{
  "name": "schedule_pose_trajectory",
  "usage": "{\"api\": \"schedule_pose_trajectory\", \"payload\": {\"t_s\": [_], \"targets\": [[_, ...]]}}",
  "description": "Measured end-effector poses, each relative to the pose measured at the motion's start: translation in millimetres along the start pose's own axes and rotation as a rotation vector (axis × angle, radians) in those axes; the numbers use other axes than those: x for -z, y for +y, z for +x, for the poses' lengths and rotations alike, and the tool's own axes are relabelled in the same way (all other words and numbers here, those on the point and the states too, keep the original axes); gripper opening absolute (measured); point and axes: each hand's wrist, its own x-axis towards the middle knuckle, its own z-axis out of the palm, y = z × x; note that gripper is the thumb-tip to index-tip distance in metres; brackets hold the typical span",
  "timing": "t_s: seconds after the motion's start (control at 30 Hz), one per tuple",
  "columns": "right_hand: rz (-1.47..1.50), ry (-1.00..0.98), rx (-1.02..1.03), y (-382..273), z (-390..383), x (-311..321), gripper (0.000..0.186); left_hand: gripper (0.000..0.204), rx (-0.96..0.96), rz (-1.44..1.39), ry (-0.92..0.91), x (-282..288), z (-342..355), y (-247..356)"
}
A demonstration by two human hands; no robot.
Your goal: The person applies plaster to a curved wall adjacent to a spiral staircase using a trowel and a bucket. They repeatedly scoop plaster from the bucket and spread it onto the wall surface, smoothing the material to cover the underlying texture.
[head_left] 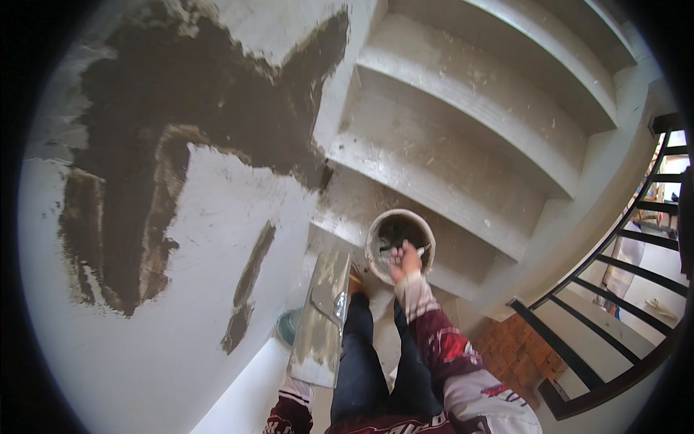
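Observation:
My right hand (406,260) is closed over the mouth of a round bucket (373,224). A pale tip, like the handle of a small tool, pokes from the fist; its other end is lost in the dark bucket. At my left, a long flat plastering board (314,362) lies face up, smeared with grey mortar and a wet lump along its middle. The left sleeve (293,398) reaches its lower end, and the board hides my left hand, which holds it from beneath. Dark wet mortar (210,94) covers much of the white wall (217,195) beside me.
Dusty curved stairs (448,137) climb ahead and to the right. The bucket stands close before my feet, near the lower steps. A green tub (287,327) sits by the wall, partly behind the board. A dark railing (571,289) bends along the right, with brick-coloured flooring (513,347) below.

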Motion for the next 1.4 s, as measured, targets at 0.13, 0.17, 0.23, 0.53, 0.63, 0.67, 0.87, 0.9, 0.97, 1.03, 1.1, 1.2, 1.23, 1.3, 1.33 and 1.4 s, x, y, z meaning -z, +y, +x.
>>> {"api": "schedule_pose_trajectory", "payload": {"t_s": [0.13, 0.17, 0.23, 0.53, 0.63, 0.67, 0.87, 0.9, 0.97, 1.03, 1.1, 1.2, 1.23, 1.3, 1.33, 1.4], "targets": [[0.003, -0.047, -0.008, -29.9, -45.6, 36.9, 0.015, 0.063, 0.04, -0.027, -0.106, -27.0, -8.4, -4.6], [0.032, -0.103, -0.025, -39.2, -61.4, 34.0, 0.015, 0.063, 0.042, -0.012, -0.124, -30.1, -12.2, -4.8], [0.096, -0.226, -0.07, -59.3, -90.0, 31.8, 0.014, 0.062, 0.038, 0.012, -0.155, -29.7, -15.9, -5.1], [0.168, -0.566, 0.062, -185.5, -182.5, -72.2, 0.008, 0.061, -0.349, 0.274, -0.089, -103.1, -79.6, -43.4], [0.16, -0.588, 0.121, -204.9, -153.0, -82.8, 0.005, 0.061, -0.33, 0.42, -0.057, -154.0, -115.5, -59.6], [0.151, -0.507, 0.15, -207.1, -150.8, -88.0, 0.006, 0.06, -0.323, 0.402, -0.057, -154.1, -122.1, -61.5], [0.14, -0.279, 0.233, -236.3, -86.3, -106.5, 0.011, 0.057, -0.284, 0.089, -0.146, -90.2, -117.6, -36.7], [0.132, -0.267, 0.243, -242.2, -78.9, -111.0, 0.012, 0.057, -0.272, 0.084, -0.153, -90.5, -123.8, -30.1], [0.14, -0.248, 0.28, -255.5, -56.6, -112.5, 0.016, 0.056, -0.265, 0.099, -0.177, -94.0, -130.3, -17.4], [0.07, -0.131, 0.322, -286.7, -37.5, -106.2, 0.022, 0.056, -0.239, 0.113, -0.243, -105.2, -122.4, -6.9], [-0.156, 0.056, 0.479, -265.1, -75.8, -105.6, 0.036, 0.055, -0.243, 0.154, -0.267, -114.1, -125.7, 8.9], [-0.748, -0.484, 0.363, -186.7, -108.8, -97.1, 0.052, 0.055, -0.24, 0.241, -0.31, -134.5, -119.9, 35.5], [-0.674, -0.623, 0.249, -150.1, -147.3, -96.8, 0.036, 0.054, -0.229, 0.264, -0.319, -137.6, -117.6, 41.9], [-0.641, -1.037, -0.034, -112.1, -234.3, -112.1, 0.045, 0.054, -0.215, 0.315, -0.393, -164.5, -97.6, 58.3], [-0.614, -1.175, -0.102, -94.9, -276.4, -117.8, 0.045, 0.054, -0.208, 0.335, -0.423, -176.7, -87.7, 64.2], [-0.454, -1.263, -0.191, -84.7, -315.8, -122.3, 0.043, 0.053, -0.201, 0.375, -0.518, -216.5, -61.9, 76.8]]}}
